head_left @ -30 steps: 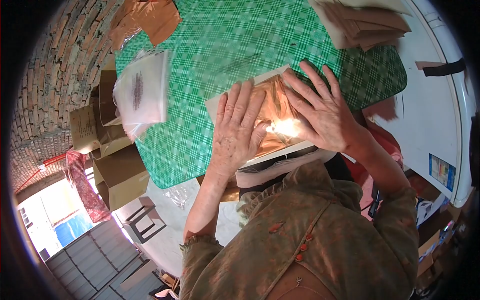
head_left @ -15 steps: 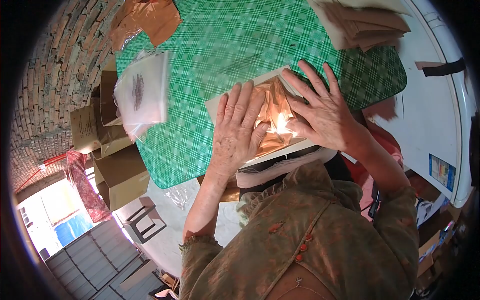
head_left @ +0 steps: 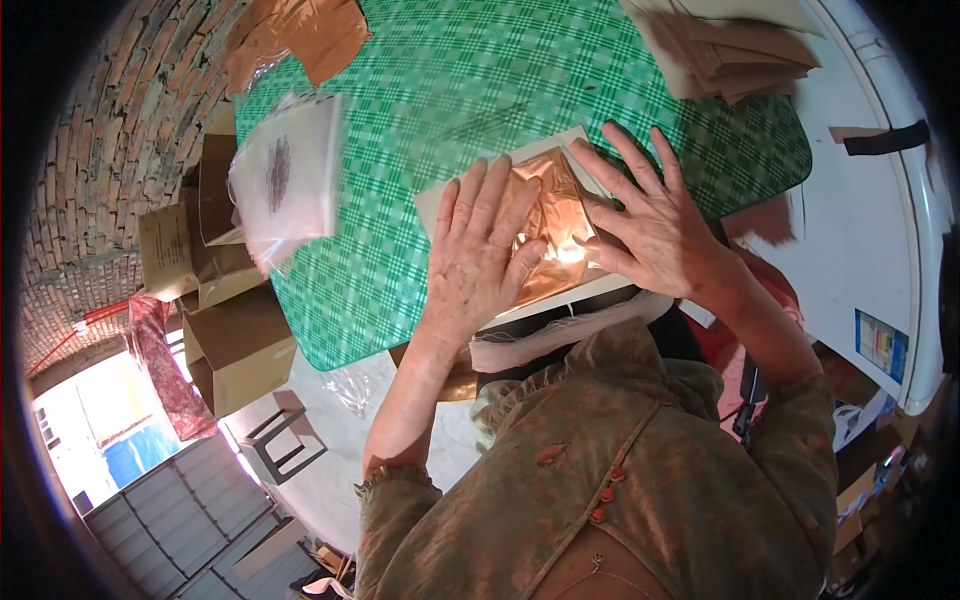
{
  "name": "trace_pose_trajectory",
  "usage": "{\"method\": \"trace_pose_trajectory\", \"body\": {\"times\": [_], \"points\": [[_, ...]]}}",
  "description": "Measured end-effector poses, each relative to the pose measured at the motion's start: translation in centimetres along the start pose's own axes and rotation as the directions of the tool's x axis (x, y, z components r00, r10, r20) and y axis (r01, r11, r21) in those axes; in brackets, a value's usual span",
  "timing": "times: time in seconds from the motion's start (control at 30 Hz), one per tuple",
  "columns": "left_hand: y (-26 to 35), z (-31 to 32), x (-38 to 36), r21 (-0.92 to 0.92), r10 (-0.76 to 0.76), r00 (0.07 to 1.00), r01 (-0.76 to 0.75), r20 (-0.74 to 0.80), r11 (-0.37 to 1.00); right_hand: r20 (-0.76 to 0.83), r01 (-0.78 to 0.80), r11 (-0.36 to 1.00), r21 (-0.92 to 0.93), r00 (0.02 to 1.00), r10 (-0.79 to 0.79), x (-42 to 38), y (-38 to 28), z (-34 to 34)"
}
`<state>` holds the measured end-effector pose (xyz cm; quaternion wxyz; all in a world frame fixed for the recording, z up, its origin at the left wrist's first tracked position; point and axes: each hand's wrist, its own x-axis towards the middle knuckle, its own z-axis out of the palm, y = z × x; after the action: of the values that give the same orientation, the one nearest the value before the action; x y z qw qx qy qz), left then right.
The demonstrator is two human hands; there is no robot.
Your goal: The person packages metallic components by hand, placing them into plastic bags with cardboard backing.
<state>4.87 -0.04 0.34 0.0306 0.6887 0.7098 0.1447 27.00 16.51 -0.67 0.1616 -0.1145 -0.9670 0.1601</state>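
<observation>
A shiny copper-coloured foil sheet (head_left: 556, 205) lies on a pale flat board (head_left: 520, 314) at the table's near edge. My left hand (head_left: 478, 240) rests flat over the left side of the foil, palm down, fingers stretched away from me. On the right side, my right hand (head_left: 655, 220) has its fingers spread, with the thumb on the foil near a bright glint. Neither hand grips anything. Both palms hide parts of the foil and the board's side edges.
A green checked tablecloth (head_left: 440, 80) covers the table. Clear plastic bags (head_left: 290, 180) lie at left, more copper foil (head_left: 325, 40) at far left, brown paper sheets (head_left: 735, 50) at far right. Open cardboard boxes (head_left: 240, 345) stand left of the table; a white appliance (head_left: 860, 240) stands at right.
The foil looks flatter and smoother, and its glint has shrunk. Both hands stay on the foil with only slight shifts.
</observation>
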Motion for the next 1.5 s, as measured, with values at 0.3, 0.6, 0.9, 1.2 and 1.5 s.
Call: {"method": "trace_pose_trajectory", "body": {"times": [0.3,0.6,0.9,1.2,1.5], "points": [[0.2,-0.1,0.1,0.027,0.0,1.0,0.0,-0.006,1.0,-0.028,0.075,0.997,0.026,0.997,-0.075,-0.5,0.3,-0.4],[0.2,-0.2,0.1,0.021,0.003,1.0,-0.003,-0.003,1.0,0.01,0.171,0.983,0.07,0.985,-0.172,0.3,0.2,-1.9],[0.1,0.0,0.0,0.016,-0.004,1.0,0.004,0.004,1.0,0.013,0.285,0.957,0.062,0.958,-0.286,0.5,0.7,-1.7],[-0.2,0.1,-0.2,0.018,0.011,1.0,-0.011,0.002,1.0,-0.052,0.287,0.951,0.111,0.958,-0.283,0.3,1.3,-0.8],[0.1,-1.0,-0.4,0.085,-0.01,1.0,0.009,0.022,0.996,-0.043,0.272,0.955,0.116,0.962,-0.269,0.2,1.3,-0.7]]}}
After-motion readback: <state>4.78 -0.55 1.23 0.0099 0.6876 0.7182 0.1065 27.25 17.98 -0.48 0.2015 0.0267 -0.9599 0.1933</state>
